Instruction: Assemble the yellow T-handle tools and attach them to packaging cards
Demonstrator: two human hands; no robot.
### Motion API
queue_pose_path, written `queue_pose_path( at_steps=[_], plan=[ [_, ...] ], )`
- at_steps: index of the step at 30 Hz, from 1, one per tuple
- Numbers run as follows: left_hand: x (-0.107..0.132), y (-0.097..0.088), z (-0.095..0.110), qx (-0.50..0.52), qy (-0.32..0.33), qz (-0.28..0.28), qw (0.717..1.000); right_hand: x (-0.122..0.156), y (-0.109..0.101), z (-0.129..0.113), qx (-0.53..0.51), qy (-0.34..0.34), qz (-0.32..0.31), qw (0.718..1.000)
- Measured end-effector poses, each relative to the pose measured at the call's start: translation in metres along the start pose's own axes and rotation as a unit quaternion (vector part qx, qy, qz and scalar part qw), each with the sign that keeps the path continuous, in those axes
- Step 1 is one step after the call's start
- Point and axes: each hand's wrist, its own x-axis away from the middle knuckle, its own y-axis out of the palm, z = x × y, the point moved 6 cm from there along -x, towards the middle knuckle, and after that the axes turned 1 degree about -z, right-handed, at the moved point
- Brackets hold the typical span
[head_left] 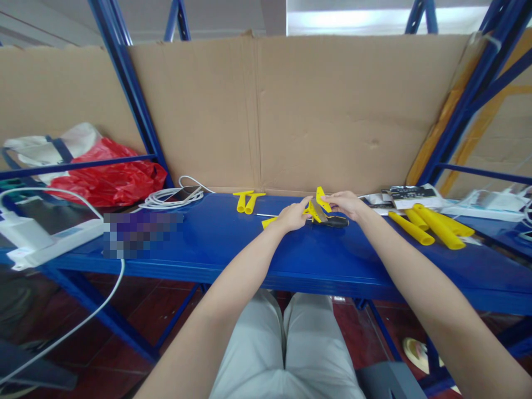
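My left hand is closed around a yellow plastic tool handle, whose end shows left of my fingers. At the handle's wide head lies a grey-brown strip. My right hand pinches a yellow plastic plate by its edge, tilted up close beside that head. Under my hands, a screwdriver with a black grip rests on the blue shelf; its thin metal shaft points left. Whether the plate touches the head, I cannot tell.
Two yellow T-shaped handles lie toward the cardboard back wall. Several yellow tubes are at right, near printed packets. At left are a coiled white cable, a power strip and a red plastic bag.
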Motion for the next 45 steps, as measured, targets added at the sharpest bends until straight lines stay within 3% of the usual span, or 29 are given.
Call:
queue_pose_path(
  at_steps=[3,7,20,35,45],
  plan=[
    [0.0,0.0,0.001,0.016,0.009,0.0,1.0,0.0,0.001,-0.003,0.109,-0.029,0.025,0.993],
    [0.0,-0.001,0.0,0.026,0.014,0.001,1.0,0.005,0.006,-0.009,0.153,-0.05,0.014,0.987],
    [-0.001,-0.001,-0.001,0.025,0.013,0.006,1.0,0.013,0.015,-0.01,0.143,-0.031,0.051,0.988],
    [0.0,-0.004,-0.002,0.022,-0.001,0.019,1.0,0.011,0.019,-0.012,0.184,-0.076,0.047,0.979],
    [-0.001,-0.005,-0.002,0.016,0.037,0.037,0.999,0.011,0.016,-0.013,0.181,-0.096,0.073,0.976]
  ],
)
